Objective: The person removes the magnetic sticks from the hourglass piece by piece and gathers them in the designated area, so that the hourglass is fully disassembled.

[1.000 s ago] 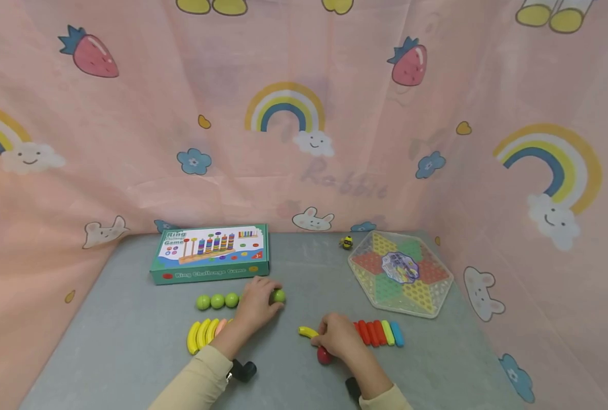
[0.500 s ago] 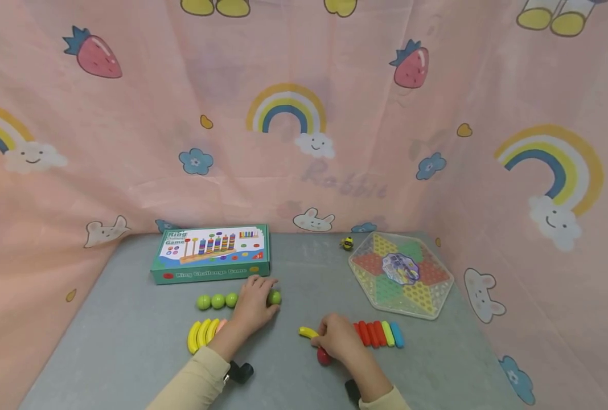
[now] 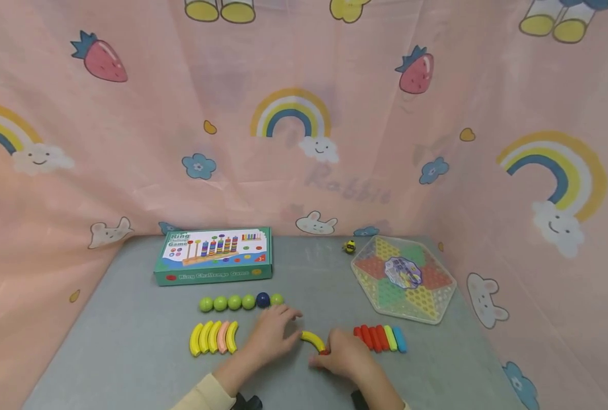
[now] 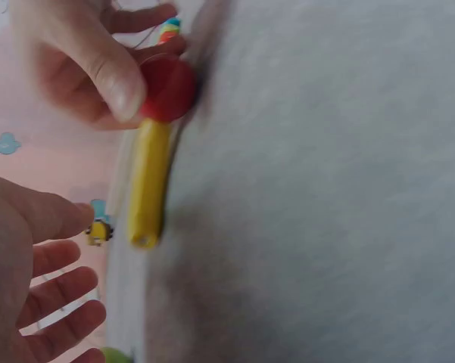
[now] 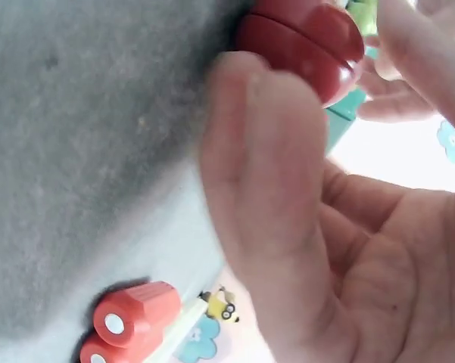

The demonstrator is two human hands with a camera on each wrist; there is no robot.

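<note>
My right hand [image 3: 349,354] pinches a shiny red ball [image 4: 169,87] between thumb and fingers; a seam crosses the ball in the right wrist view. Against the ball lies the end of a curved, banana-like yellow piece [image 3: 312,340]. My left hand [image 3: 270,337] hovers just left of that piece, fingers spread and nothing in its grasp. Behind the left hand runs a row of green balls [image 3: 234,302] with one dark blue ball [image 3: 263,300] near its right end. The left fingers partly cover the last green ball [image 3: 277,299].
Left of my hands sit several curved yellow pieces [image 3: 204,337] with a pink one [image 3: 222,337] among them. Red, lime and blue sticks [image 3: 378,339] line up on the right. Farther back are a green game box [image 3: 213,256], a small yellow figure [image 3: 349,246] and a hexagonal board [image 3: 391,296].
My left hand has left the ball row and come toward me and right, uncovering the dark blue ball. My right hand has shifted from the curved yellow piece's end onto the red ball.
</note>
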